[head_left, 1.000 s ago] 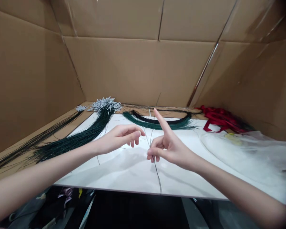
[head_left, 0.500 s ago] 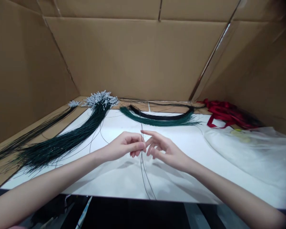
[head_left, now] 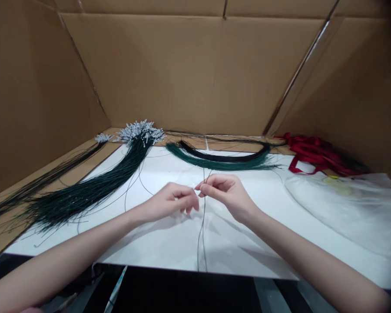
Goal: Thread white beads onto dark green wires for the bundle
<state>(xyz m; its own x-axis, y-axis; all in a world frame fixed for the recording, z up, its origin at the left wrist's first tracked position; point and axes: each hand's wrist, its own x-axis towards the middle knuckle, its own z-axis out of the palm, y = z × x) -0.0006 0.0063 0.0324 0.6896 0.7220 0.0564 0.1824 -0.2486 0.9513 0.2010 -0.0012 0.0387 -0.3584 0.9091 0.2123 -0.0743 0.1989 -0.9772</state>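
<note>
Two thin dark wires (head_left: 203, 226) were found upright between the hands, above the white board (head_left: 169, 250). They crossed near the fingertips and parted below, their lower ends near the board's front edge. The right hand (head_left: 223, 193) had them pinched between thumb and forefinger, its remaining fingers bent. The left hand (head_left: 177, 200) was just beside the wires, fingers loosely curled; whether it touched or gripped anything could not be determined.

At left, a large green bundle (head_left: 101, 191) with white tips lay slantwise, partly on the board. A thinner dark bundle (head_left: 61, 171), also white-tipped, lay beyond it on the cardboard (head_left: 169, 74). Behind the hands, two curved bundles, one black (head_left: 226, 159) and one green (head_left: 211, 165), lay against each other, the green nearer the person. Red ribbon (head_left: 313, 152) was heaped at the right rear. A translucent bag (head_left: 339, 217) lay in front of it, its contents indistinct.
</note>
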